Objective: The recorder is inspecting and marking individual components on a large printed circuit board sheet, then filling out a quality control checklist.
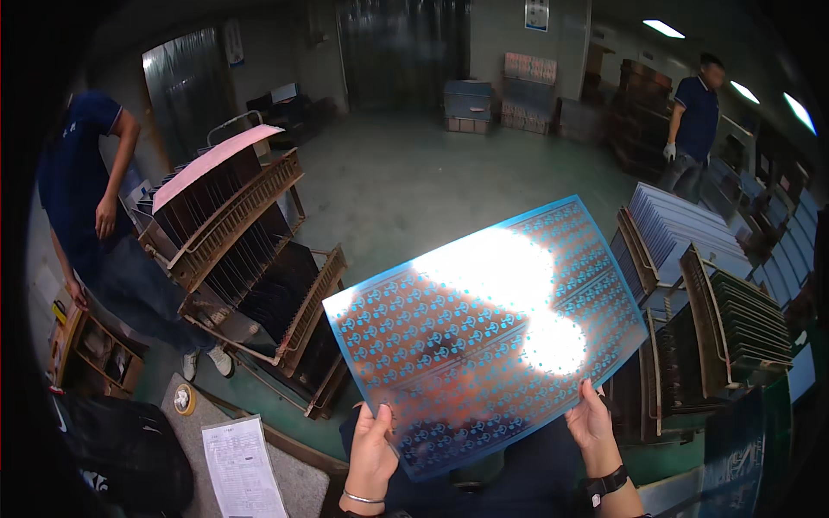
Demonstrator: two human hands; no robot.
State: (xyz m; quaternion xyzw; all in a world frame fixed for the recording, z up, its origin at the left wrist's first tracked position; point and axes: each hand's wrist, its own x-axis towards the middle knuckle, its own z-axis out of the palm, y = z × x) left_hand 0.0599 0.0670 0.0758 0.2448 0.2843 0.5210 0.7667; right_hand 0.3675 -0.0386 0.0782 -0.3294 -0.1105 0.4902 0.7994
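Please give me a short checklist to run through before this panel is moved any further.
1. Left hand grips the blue-edged panel at its left edge: ok.
2. Right hand grips its lower edge, toward the right: ok.
3. Patterned face fully readable: not ok; strong glare washes out its upper middle and a patch toward the right.
4. Underside free of marks: cannot tell; it faces away.
5. Panel clear of the racks on the right: cannot tell; they overlap in this view.
6. Paper sheet lying on the grey surface: ok.
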